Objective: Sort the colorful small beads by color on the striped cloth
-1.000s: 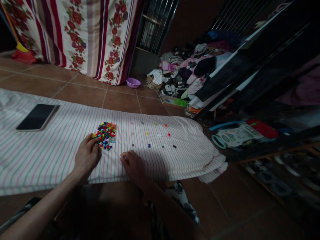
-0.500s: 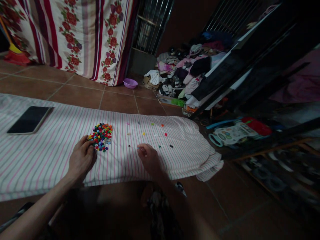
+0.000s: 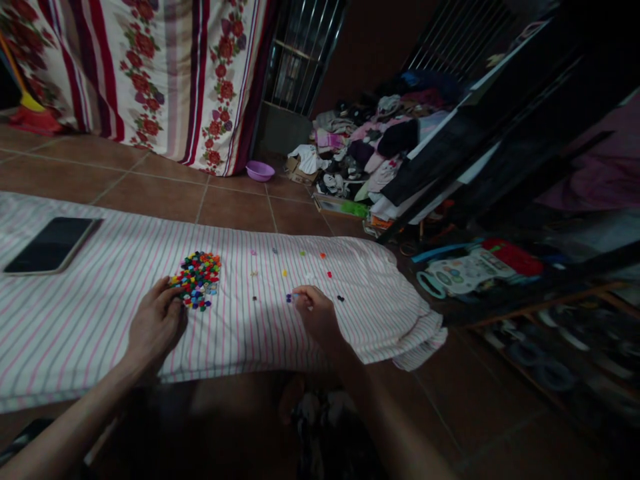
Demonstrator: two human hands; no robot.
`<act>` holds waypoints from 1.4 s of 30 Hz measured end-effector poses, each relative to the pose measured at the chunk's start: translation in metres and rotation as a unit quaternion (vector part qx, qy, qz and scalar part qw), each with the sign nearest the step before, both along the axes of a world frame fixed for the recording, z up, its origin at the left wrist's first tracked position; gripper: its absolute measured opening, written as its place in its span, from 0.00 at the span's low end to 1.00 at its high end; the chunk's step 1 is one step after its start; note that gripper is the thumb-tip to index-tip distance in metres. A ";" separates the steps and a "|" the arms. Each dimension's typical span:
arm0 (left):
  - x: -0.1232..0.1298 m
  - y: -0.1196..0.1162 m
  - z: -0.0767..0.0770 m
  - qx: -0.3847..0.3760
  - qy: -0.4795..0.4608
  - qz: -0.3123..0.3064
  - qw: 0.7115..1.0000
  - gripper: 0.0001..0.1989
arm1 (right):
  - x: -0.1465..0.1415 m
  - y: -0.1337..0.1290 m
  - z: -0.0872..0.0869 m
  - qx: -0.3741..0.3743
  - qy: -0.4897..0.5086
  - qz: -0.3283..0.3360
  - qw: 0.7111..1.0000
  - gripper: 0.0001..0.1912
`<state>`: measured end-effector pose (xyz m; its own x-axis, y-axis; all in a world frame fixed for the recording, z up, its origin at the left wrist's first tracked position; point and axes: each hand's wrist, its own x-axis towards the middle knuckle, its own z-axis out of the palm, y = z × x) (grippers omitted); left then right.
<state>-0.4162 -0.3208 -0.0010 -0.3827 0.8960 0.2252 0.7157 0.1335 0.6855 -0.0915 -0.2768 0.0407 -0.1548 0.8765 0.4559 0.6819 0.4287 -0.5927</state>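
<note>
A pile of small coloured plastic pieces (image 3: 200, 277) lies on the striped cloth. At its near left edge, the fingers of my left hand (image 3: 157, 317) rest loosely spread against the pieces. My right hand (image 3: 316, 312) is closed in a pinch, with a small light-blue piece (image 3: 296, 295) showing at the fingertips. Beside those fingertips are a few dark-blue pieces (image 3: 289, 298). Other pieces are set apart in small spots by colour: a yellow piece (image 3: 285, 273), a brown piece (image 3: 255, 298), a red piece (image 3: 329, 275), an orange piece (image 3: 323, 255) and black pieces (image 3: 341, 298).
A phone (image 3: 53, 245) lies at the left on the striped cloth (image 3: 240, 340). Beyond, on the tiled floor, are a purple bowl (image 3: 260, 171) and a heap of clothes (image 3: 365, 140). A dark rack (image 3: 545, 267) stands at the right.
My right hand has moved to the right, still pinching, and the dark-blue pieces it covered now show. My left hand stays at the pile. The view has shifted slightly.
</note>
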 end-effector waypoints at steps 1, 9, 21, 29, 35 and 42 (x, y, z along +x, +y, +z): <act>0.000 0.000 0.000 -0.001 0.000 0.001 1.000 0.22 | 0.001 0.003 0.002 0.005 0.010 -0.007 1.000 0.11; 0.004 0.000 0.007 -0.012 -0.004 0.017 1.000 0.23 | -0.033 0.026 0.008 -0.050 0.089 -0.006 0.995 0.11; 0.002 0.000 0.004 -0.008 -0.003 0.004 1.000 0.24 | -0.082 0.090 0.004 -0.060 0.031 0.009 0.998 0.13; -0.004 -0.005 -0.001 0.005 -0.020 0.004 1.000 0.22 | -0.005 0.119 -0.006 -0.055 -0.002 -0.113 0.992 0.14; -0.002 -0.003 -0.005 0.011 0.005 0.010 1.000 0.22 | 0.076 0.149 0.000 -0.112 -0.031 -0.259 0.959 0.14; -0.001 -0.005 0.001 -0.005 0.001 0.017 1.000 0.21 | 0.119 0.147 -0.010 -0.159 -0.032 -0.300 0.940 0.14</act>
<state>-0.4170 -0.3263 -0.0002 -0.4123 0.8849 0.2167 0.7117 0.1643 0.6830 0.0271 -0.1302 0.0308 0.3931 0.9051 0.1621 0.7829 -0.2370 -0.5752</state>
